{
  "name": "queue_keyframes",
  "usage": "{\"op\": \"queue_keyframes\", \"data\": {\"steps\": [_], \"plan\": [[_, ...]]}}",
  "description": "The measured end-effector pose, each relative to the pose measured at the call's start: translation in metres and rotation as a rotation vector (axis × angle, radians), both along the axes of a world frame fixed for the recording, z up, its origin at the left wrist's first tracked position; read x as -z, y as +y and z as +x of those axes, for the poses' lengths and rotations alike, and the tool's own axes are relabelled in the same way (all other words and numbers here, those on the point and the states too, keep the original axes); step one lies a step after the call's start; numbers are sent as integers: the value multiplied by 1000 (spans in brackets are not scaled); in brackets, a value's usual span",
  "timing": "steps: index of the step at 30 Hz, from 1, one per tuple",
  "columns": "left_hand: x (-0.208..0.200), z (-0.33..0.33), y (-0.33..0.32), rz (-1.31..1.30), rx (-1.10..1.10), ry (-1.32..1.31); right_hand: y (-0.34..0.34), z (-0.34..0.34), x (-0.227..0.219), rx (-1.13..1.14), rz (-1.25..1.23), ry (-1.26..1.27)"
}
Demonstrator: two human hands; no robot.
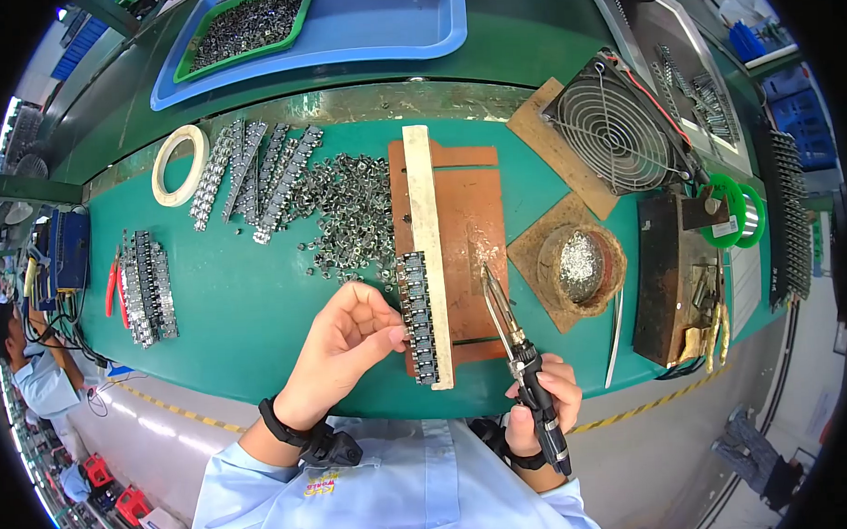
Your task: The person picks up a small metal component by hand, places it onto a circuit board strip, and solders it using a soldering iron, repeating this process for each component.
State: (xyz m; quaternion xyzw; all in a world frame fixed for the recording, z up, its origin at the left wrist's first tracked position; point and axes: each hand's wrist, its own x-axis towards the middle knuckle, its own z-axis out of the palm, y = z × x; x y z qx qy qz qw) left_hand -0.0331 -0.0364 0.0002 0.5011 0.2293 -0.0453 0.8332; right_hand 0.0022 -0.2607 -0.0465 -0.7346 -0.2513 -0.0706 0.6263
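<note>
Far left: a co-worker (43,380) in light blue, beyond the bench; a blue box (71,251) with cables at the bench's edge
Left of the mat: red-handled pliers (113,286) just beside a cluster of upright-lying strips (149,288), on the green mat (228,290)
Tape and fanned strips: a cream tape roll (159,168) lying flat; to its right, several slanting metal strips (262,181), some overlapping
Trays: a blue tray (387,23) behind the mat; a green tray (239,61) in it, filled with small parts
Left hand (338,347): fingers curled, thumb and fingertips drawn narrow at the left edge of the dark strip; whether they pinch a part, I cannot tell
Loose parts: a heap of small metal parts (352,211), beyond the left hand
Dark strip (416,316): lengthwise along the near left side of the pale bar (422,209), which lies across the brown board (468,207)
Right hand (566,399): closed round the black handle of a soldering iron (538,405); its tip is over the brown board, right of the bar, apart from the strip
Right side: a round pot (613,276) with silvery bits, on a square board (535,251); a fan (615,127) behind; a dark metal box (662,284); a green spool (727,190) beside it
</note>
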Motion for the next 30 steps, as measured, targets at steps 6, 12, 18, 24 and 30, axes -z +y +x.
{"op": "queue_keyframes", "data": {"steps": [6,12,18,24,30], "plan": [[-1,3,2,0,29,23,-1,0,0,-5,1,7],[-1,3,4,-16,42,38,-1,-1,0,5,-8,13],[-6,3,5,-51,66,55,-2,-1,-1,-6,19,39],[-6,3,7,-68,70,66,-12,-8,-12,-17,38,71],[-6,4,9,-90,88,93,-16,-3,-35,-162,40,49]]}}
